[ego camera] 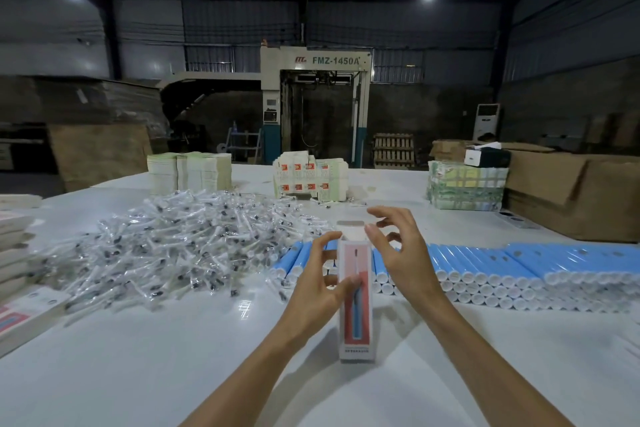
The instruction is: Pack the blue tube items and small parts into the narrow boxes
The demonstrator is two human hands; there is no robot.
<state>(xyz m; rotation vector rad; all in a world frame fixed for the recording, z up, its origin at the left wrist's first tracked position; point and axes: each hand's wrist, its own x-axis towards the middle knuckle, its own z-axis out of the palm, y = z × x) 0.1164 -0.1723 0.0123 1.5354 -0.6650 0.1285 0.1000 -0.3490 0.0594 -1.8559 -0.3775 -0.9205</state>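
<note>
Left hand grip curled round narrow box, top open, contents unseen; right hand grip loose, empty.

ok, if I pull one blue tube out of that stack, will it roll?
Likely: the blue tubes are round and smooth, stacked in layers on a glossy table, so one freed would probably roll and neighbours may shift. They lie straight without sagging, so probably stiff.
</note>
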